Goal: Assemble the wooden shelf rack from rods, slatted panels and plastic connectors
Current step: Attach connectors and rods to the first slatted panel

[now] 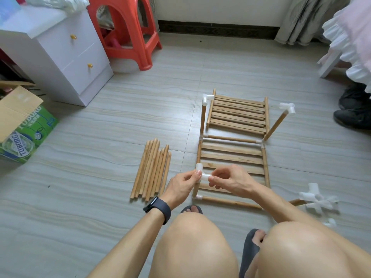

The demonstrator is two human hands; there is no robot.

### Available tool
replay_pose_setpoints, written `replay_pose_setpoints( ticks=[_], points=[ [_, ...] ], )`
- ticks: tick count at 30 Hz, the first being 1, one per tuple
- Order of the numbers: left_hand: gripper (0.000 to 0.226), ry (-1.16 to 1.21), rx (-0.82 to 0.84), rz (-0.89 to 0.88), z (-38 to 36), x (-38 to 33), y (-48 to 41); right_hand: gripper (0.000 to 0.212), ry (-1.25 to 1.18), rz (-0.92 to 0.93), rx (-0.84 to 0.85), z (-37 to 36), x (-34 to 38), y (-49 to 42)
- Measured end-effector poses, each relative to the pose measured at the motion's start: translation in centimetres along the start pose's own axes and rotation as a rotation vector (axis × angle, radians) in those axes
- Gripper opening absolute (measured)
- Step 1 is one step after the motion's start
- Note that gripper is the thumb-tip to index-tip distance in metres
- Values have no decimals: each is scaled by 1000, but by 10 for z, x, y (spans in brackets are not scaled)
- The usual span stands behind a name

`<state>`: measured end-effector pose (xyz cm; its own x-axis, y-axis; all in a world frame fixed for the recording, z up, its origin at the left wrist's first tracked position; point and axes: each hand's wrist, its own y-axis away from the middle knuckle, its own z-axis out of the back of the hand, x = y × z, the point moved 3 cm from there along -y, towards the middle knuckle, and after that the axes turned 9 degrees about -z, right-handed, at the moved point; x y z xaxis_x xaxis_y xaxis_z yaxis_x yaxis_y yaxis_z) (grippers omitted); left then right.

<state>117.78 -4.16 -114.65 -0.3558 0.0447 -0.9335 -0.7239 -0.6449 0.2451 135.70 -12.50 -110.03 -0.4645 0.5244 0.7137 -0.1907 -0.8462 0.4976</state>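
Status: early-to-middle stage, as judged from the layout.

Done so far:
- A bottom frame of rods and white corner pieces is laid flat on the floor, near the feet.
- One slatted panel is seated inside it.
- A far-left upright and a far-right upright are fitted, each capped in white plastic. The far-right one leans outward.
- A near-left upright is fitted.

In hand: a connector is being set on top of the near-left upright. It is pinched by the left hand on one side and by the right hand at its side socket. Both grips are closed on it.

The near-right corner is hidden by the right forearm, so its state cannot be told.

Left to do:
- A second slatted panel lies loose on the floor between the two far uprights.
- The spare rods are bundled just left of the frame.
- The loose connectors lie to the right.
- No upper tier is closed yet.

Appearance: the rods are pale, round, bare wood. Each panel is made of flat slats between two rails. The connectors are opaque white, with several sockets.
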Motion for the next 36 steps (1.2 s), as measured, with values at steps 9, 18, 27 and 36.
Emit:
replay_pose_setpoints(
  ticks=[9, 18, 27, 36],
  points=[
    [69, -231, -187, 304, 69, 78, -12, 58, 150, -143, -160, 8, -73, -33],
    [66, -607, -235, 701, 130, 201, -44, 71, 716, -281, -63, -31, -145, -128],
    [49, -611, -415, 771, 137, 231, -57, 68, 784, -353, 59, -60, -187, -158],
    [32, -635, -462, 663, 154, 215, -58, 74, 698, -384, 120, -47, -177, -161]
  ],
)
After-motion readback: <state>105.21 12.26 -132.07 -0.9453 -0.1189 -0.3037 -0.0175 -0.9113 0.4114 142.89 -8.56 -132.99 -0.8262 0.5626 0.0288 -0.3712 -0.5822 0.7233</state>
